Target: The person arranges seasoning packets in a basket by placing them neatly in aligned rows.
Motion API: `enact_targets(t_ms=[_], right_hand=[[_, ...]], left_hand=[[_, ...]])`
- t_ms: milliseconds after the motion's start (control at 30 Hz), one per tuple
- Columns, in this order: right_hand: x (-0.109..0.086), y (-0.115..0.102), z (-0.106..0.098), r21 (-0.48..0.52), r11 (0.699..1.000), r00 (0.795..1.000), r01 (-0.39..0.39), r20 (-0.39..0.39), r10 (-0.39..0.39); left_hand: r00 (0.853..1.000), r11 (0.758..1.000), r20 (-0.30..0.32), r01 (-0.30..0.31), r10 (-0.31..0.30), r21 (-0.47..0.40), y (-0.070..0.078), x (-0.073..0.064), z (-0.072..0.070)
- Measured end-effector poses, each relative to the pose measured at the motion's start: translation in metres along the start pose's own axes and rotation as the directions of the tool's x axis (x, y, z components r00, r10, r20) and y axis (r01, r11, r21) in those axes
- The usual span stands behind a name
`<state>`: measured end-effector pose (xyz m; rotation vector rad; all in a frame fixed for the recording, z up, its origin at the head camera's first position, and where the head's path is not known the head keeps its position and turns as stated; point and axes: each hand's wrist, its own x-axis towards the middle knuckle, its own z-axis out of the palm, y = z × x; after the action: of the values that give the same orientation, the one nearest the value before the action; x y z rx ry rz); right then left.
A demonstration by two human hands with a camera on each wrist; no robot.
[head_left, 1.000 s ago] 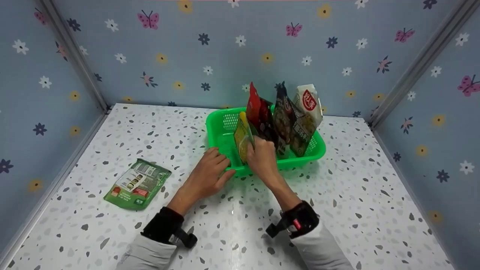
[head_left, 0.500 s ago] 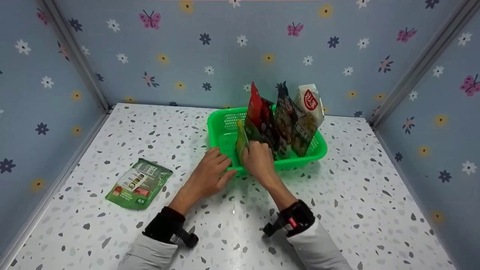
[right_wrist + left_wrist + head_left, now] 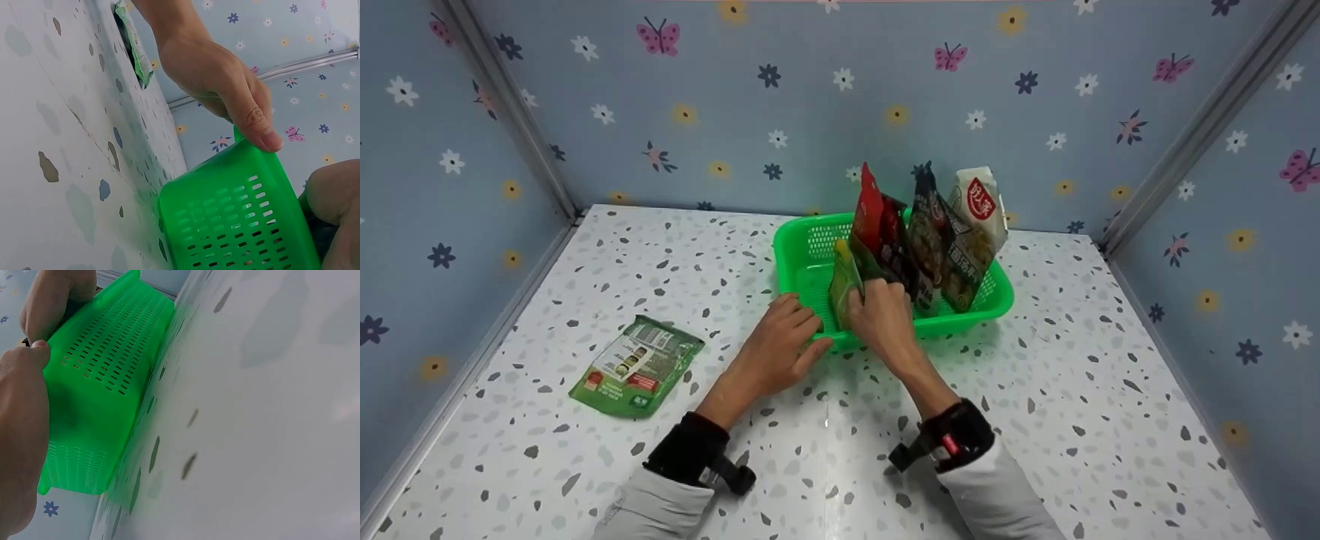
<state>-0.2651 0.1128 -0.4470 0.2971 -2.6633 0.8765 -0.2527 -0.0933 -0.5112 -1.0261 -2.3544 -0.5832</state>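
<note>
A green plastic basket with slotted walls stands near the back wall. My left hand grips its front left corner, the thumb outside the wall in the right wrist view and the fingers over the rim. Inside the basket, my right hand pinches a yellow-green pouch that stands on edge toward the left end; the fingertips are hidden. Just right of it stand a red pouch, a dark pouch and a dark pouch with a white top, all upright.
A green pouch lies flat on the speckled table, left of my left hand. Blue flowered panels enclose the table at the back and both sides.
The yellow-green pouch has gone down a little into the basket with my right hand, which shifted slightly left and then back right. My left hand has stayed on the rim.
</note>
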Motion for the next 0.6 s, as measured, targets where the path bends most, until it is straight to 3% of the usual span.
enact_targets(t_ms=[367,600], right_hand=[[0.0004,0.0020,0.0011,0.002,1.000,1.000,-0.017,-0.014,0.017],[-0.0003,0.0004,-0.0040,-0.053,0.997,0.999,-0.049,-0.002,0.049]], left_hand=[[1.000,1.000,0.021,0.009,-0.009,-0.005,0.0004,0.0009,-0.0012],[1.000,1.000,0.020,0.008,-0.008,0.000,-0.0002,0.0011,-0.0015]])
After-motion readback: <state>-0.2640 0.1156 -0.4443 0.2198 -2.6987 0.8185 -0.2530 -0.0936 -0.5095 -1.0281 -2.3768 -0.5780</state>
